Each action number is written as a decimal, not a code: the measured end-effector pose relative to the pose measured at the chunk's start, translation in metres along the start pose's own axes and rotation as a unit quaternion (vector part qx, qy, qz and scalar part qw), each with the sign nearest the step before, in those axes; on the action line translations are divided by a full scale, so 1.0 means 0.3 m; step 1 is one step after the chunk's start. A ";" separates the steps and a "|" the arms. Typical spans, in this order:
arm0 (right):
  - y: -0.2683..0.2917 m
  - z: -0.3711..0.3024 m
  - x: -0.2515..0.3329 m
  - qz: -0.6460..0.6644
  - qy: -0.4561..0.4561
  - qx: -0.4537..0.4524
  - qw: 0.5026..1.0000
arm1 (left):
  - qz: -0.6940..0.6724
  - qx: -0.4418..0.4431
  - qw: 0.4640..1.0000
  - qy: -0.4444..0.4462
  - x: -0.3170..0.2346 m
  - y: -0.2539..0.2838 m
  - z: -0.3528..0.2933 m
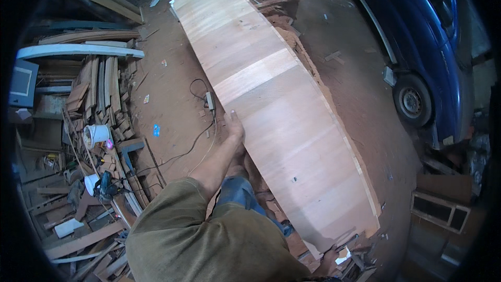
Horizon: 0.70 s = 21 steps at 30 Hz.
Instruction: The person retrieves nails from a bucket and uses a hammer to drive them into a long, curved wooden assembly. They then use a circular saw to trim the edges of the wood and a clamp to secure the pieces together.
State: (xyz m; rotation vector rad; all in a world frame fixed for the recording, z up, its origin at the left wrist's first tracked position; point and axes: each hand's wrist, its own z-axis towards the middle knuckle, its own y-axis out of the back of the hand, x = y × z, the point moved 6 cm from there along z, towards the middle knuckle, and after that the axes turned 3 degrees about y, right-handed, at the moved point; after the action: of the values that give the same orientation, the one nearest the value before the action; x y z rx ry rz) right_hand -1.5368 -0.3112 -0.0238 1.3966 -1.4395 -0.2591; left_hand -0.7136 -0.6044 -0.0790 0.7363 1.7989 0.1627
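Note:
A long pale wooden panel (282, 109) made of joined boards slants from the far middle to the near right in front of me. My left hand (234, 127) is closed on its left edge, the thumb lying on the top face and the fingers hidden below. Down at the near end, my right hand (327, 262) grips the panel's end edge; it is dark and partly out of sight. Under the panel's right side, a rough, lighter wooden edge (359, 159) shows. What holds the panel up is hidden beneath it.
Stacked timber offcuts (104, 86) fill the left, with a white bucket (96, 136) and a dark power tool (107, 185) among them. A power strip (210, 101) and its cable lie on the dirt floor. At the right stand a blue car (417, 36) and a wooden frame (440, 210).

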 end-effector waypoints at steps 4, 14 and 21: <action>-0.009 0.067 0.013 -0.012 -0.004 -0.022 1.000 | -0.039 -0.009 0.999 0.005 -0.136 -0.006 -0.064; -0.021 -0.020 0.319 -0.209 0.057 -0.022 0.976 | 0.075 0.008 0.996 0.047 -0.059 -0.056 0.077; -0.104 -0.013 0.359 -0.278 0.091 0.039 0.955 | 0.091 -0.074 0.992 0.045 -0.080 -0.091 0.147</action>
State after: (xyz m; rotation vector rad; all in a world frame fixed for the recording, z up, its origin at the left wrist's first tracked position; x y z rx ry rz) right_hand -1.4885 -0.4069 0.0096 1.8255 -0.8894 -0.4197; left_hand -0.6806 -0.6502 -0.0879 0.7961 1.7816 0.4518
